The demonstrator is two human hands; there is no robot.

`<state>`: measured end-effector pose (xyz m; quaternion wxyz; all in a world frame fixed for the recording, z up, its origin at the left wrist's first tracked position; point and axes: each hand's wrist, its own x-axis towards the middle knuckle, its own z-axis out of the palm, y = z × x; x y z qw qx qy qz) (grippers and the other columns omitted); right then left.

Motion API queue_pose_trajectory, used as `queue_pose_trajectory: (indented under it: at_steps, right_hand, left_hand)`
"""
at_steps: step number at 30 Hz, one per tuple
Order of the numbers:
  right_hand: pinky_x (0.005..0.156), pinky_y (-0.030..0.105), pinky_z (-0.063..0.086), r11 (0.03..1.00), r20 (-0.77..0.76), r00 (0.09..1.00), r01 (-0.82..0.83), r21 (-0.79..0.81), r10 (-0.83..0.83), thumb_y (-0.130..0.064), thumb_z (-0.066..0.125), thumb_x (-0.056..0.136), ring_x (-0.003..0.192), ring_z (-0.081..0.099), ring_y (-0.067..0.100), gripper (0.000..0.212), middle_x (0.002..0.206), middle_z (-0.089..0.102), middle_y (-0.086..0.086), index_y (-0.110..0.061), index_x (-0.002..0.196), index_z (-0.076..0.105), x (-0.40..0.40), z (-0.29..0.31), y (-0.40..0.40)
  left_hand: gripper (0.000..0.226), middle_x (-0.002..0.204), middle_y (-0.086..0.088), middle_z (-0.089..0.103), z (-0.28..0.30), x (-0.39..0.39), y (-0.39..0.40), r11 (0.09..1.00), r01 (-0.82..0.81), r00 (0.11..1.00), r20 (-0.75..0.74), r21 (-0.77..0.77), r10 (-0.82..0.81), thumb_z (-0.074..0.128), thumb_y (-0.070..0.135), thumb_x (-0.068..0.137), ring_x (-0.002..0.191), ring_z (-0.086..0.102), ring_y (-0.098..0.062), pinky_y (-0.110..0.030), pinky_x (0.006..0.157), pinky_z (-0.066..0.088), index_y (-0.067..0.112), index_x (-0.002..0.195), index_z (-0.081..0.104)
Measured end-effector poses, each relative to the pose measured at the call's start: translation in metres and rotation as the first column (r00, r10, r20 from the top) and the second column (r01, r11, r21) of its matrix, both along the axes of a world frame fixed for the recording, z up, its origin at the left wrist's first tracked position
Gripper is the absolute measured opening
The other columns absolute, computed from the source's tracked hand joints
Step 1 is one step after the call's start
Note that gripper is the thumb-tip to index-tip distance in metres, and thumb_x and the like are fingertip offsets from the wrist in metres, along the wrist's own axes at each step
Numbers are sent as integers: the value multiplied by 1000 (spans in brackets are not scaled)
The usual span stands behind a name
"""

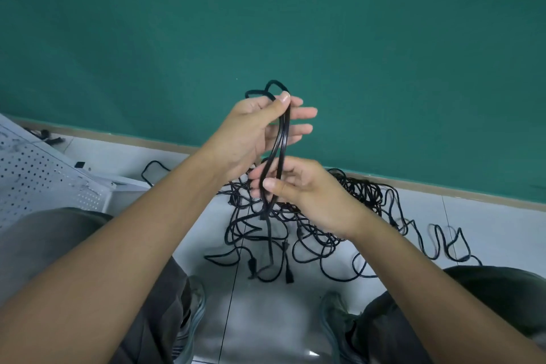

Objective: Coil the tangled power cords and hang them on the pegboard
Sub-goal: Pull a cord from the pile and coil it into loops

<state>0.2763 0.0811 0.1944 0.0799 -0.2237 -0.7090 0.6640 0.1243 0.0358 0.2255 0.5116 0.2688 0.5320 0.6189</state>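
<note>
At far left 1 white pegboard (32, 174) lies tilted near the floor, with a few small dark items just beyond its top edge, too small to tell.

2 bare hands are raised in the middle. The left hand (254, 130) is the upper one: its thumb presses the top of 1 folded cord (281, 142) against the palm, while 3 fingers (301, 112) stretch out straight behind the strands. About 3 strands run side by side down from that thumb, and 2 small loops stick out above it.

The right hand (298, 186), just below, pinches the lower end of the same bundle between thumb and curled fingers; the cord's tail hangs down from it toward the floor.

Beneath both hands 1 tangled pile (319, 230) of black cords sprawls on the pale tiled floor (487, 224) against the green wall (266, 23); how many cords are in it cannot be counted. Several plugs show near its front edge.

At the bottom, 2 shoes (195, 298) and 2 knees.
</note>
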Motion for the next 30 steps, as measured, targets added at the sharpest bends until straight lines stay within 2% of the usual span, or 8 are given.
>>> queue_pose_trajectory:
  at_steps: [3, 6, 8, 10, 13, 20, 23, 30]
  right_hand:
    - [91, 39, 61, 998, -49, 998, 37, -53, -39, 2, 55, 101, 98, 74, 23, 18, 106, 73, 12, -7, 110, 67, 2, 11, 8]
    - [85, 35, 61, 987, -126, 987, 81, -137, -99, 1, 54, 101, 97, 75, 25, 18, 103, 73, 10, -7, 110, 68, 9, 25, 22]
    - [85, 37, 62, 972, -176, 972, 119, -205, -156, -1, 54, 101, 96, 74, 25, 18, 104, 73, 11, -4, 114, 66, 14, 33, 33]
    - [85, 41, 63, 952, -205, 954, 162, -261, -218, -6, 55, 100, 96, 74, 25, 19, 103, 74, 10, -4, 116, 66, 20, 38, 44]
    - [81, 36, 62, 924, -212, 924, 253, -285, -318, -6, 54, 102, 95, 74, 22, 18, 102, 73, 8, -4, 116, 66, 27, 41, 58]
    - [95, 42, 58, 889, -122, 905, 362, -281, -407, -21, 53, 105, 105, 71, 28, 25, 109, 72, 8, -2, 118, 65, 31, 37, 67]
    - [105, 45, 53, 876, -78, 913, 356, -326, -401, -43, 42, 107, 109, 67, 30, 48, 117, 72, 11, -2, 119, 63, 29, 33, 63]
    - [121, 50, 35, 914, 40, 990, 139, -382, -134, -82, 0, 88, 132, 59, 20, 104, 142, 62, 10, -13, 147, 50, 22, 1, 32]
  left_hand:
    - [49, 118, -13, 76, 2, 4, -1, 998, 34, 999, 14, -48, -34, 40, 40, 110, 96, 75, -24, -32, 80, 62, -1, 129, 59]
    - [69, 105, -16, 74, -1, 15, -1, 985, 118, 992, -19, -129, -121, 23, 56, 108, 75, 69, -16, -20, 56, 52, 3, 134, 59]
    - [75, 86, -7, 68, -6, 23, -1, 975, 168, 984, -33, -144, -174, 14, 62, 106, 76, 68, -13, -25, 75, 55, 12, 128, 66]
    - [79, 100, -7, 74, -12, 32, -1, 957, 265, 962, -39, -120, -271, 7, 65, 102, 103, 73, -22, -38, 101, 54, 19, 128, 66]
    - [85, 114, -14, 77, -17, 40, -2, 910, 390, 894, -178, -140, -411, 8, 68, 96, 109, 73, -30, -45, 107, 51, 13, 127, 64]
    - [27, 98, -14, 79, -24, 40, -6, 912, 396, 871, -273, -103, -409, 49, 21, 107, 95, 76, -28, -46, 98, 56, 1, 107, 67]
    - [28, 95, -14, 79, -19, 39, -4, 934, 355, 912, -203, -51, -358, 50, 27, 103, 90, 77, -28, -34, 85, 60, 5, 104, 66]
    - [28, 95, -7, 78, 0, 18, 0, 976, 199, 979, 34, 90, -203, 45, 23, 105, 86, 76, -19, -34, 88, 62, 5, 112, 64]
